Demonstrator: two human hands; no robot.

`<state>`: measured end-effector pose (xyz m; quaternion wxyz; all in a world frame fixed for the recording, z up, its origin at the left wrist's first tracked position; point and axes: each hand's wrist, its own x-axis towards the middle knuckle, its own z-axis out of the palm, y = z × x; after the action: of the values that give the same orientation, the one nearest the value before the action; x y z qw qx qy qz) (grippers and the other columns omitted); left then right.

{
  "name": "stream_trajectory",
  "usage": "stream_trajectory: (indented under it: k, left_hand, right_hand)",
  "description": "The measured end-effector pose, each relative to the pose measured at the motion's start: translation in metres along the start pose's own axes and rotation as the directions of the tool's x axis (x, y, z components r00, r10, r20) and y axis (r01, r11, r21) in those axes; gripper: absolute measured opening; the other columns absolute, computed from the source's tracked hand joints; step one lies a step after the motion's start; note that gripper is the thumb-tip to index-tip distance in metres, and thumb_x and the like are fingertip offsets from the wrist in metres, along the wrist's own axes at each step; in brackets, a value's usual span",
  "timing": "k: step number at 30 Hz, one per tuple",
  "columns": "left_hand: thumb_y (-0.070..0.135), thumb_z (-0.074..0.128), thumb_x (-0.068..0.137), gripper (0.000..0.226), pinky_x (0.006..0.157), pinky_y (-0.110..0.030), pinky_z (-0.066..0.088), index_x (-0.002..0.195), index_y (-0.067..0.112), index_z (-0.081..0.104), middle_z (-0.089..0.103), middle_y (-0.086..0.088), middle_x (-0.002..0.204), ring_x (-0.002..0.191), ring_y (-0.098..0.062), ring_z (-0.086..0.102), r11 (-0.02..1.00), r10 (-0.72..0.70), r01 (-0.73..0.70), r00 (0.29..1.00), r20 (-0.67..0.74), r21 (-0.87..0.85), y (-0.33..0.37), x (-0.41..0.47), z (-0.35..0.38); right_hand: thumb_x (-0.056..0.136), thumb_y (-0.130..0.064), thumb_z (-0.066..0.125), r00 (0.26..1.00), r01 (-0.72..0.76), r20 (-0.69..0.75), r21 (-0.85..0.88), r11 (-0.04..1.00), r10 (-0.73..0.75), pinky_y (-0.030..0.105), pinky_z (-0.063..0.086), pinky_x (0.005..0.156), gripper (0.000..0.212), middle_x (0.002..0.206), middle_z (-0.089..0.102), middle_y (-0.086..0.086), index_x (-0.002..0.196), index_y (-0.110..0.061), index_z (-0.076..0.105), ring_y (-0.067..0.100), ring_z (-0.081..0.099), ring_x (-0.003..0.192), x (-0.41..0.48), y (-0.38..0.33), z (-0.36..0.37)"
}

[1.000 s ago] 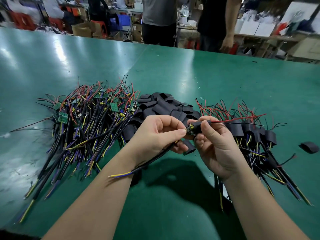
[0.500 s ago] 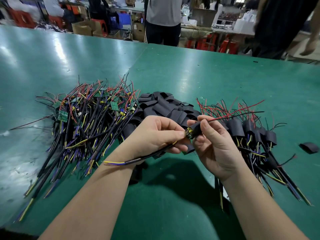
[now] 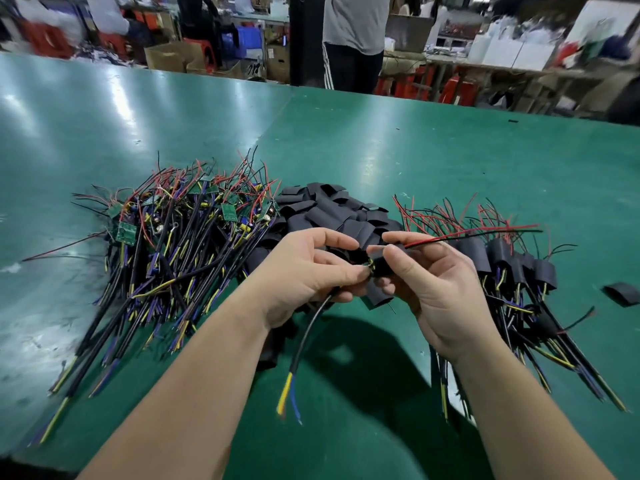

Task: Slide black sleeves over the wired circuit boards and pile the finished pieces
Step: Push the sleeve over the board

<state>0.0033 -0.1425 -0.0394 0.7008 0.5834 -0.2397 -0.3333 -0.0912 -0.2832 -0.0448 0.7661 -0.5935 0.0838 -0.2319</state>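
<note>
Print on the green boards is too small to read. Three heaps lie on the desk [image 3: 415, 150]: unsleeved wired boards [image 3: 180, 244] at left, loose black sleeves [image 3: 332, 209] in the middle, finished pieces [image 3: 512, 265] at right, with one stray sleeve [image 3: 621, 294] beyond them. Above the desk, the left hand [image 3: 304, 271] pinches one board's cable [image 3: 304, 341] with its fingers. The right hand [image 3: 436, 289] grips a black sleeve [image 3: 381, 263] partly over that board, and two leads [image 3: 467, 233], red and black, jut right.
</note>
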Motion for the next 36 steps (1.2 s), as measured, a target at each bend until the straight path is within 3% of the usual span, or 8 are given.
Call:
stream_trajectory:
  k: [5,9,14,19,25,30,36]
  left_hand:
    - [0.014,0.077,0.058,0.044,0.047,-0.019,0.049,0.097,0.009,0.057,0.070,-0.007,0.061,0.056,-0.016,0.068,1.000,0.010,-0.010,1.000,-0.001,-0.003,-0.0005,0.0013,-0.0006]
    - [0.015,0.078,0.054,0.046,0.046,-0.020,0.050,0.095,0.009,0.057,0.069,-0.007,0.061,0.055,-0.016,0.068,0.999,0.018,-0.018,1.000,0.003,-0.034,0.0015,0.0005,-0.0013]
    - [0.012,0.075,0.057,0.043,0.046,-0.019,0.049,0.096,0.009,0.058,0.069,-0.006,0.062,0.054,-0.015,0.068,0.995,0.019,-0.014,0.999,0.048,-0.097,0.0047,-0.0012,-0.0015]
    - [0.013,0.076,0.055,0.045,0.046,-0.020,0.050,0.096,0.008,0.058,0.068,-0.005,0.059,0.054,-0.015,0.068,0.996,0.033,-0.027,0.997,0.071,-0.082,0.0052,-0.0032,-0.0019]
    - [0.012,0.075,0.061,0.040,0.047,-0.019,0.049,0.098,0.010,0.058,0.068,-0.005,0.059,0.055,-0.014,0.067,0.997,0.033,-0.026,0.993,0.115,-0.067,0.0050,-0.0049,-0.0014]
    - [0.014,0.074,0.058,0.044,0.046,-0.018,0.050,0.099,0.011,0.059,0.069,-0.003,0.060,0.055,-0.013,0.068,0.996,0.029,-0.021,0.996,0.088,-0.087,0.0050,-0.0045,-0.0003]
    - [0.011,0.069,0.065,0.042,0.051,-0.017,0.054,0.107,0.011,0.061,0.073,-0.010,0.076,0.064,-0.012,0.070,0.991,-0.030,0.046,0.992,0.126,-0.126,0.0063,-0.0035,0.0019]
  right_hand:
    - [0.060,-0.025,0.076,0.999,0.007,-0.032,0.027,1.000,-0.006,0.023,0.052,0.052,0.032,0.069,0.068,0.006,0.090,-0.014,0.072,0.015,0.059,0.054,-0.0003,0.0001,0.0014]
    - [0.074,-0.024,0.068,0.998,-0.022,0.065,0.149,0.989,0.013,0.020,0.049,0.051,0.020,0.082,0.072,0.010,0.089,-0.015,0.077,0.014,0.059,0.050,-0.0026,-0.0017,0.0032]
    - [0.081,-0.022,0.055,0.989,-0.079,0.141,0.295,0.952,0.039,0.017,0.046,0.051,0.026,0.091,0.073,0.010,0.093,-0.022,0.077,0.009,0.055,0.051,-0.0054,-0.0031,0.0064]
    - [0.078,-0.030,0.060,0.990,-0.059,0.138,0.272,0.961,0.022,0.018,0.045,0.048,0.024,0.092,0.074,0.011,0.092,-0.024,0.077,0.010,0.054,0.048,-0.0058,-0.0027,0.0093]
    - [0.065,-0.049,0.075,0.986,-0.044,0.165,0.201,0.979,0.010,0.020,0.047,0.053,0.042,0.085,0.074,0.008,0.097,-0.023,0.077,0.010,0.057,0.053,-0.0050,-0.0024,0.0068]
    - [0.069,-0.041,0.068,0.990,-0.046,0.138,0.188,0.981,0.020,0.020,0.049,0.053,0.033,0.082,0.073,0.006,0.095,-0.023,0.078,0.009,0.058,0.052,-0.0047,-0.0041,0.0084]
    - [0.073,-0.032,0.062,0.995,-0.097,0.016,0.199,0.975,0.096,0.017,0.050,0.047,0.025,0.071,0.068,0.008,0.085,-0.017,0.079,0.010,0.058,0.047,-0.0019,-0.0058,0.0066]
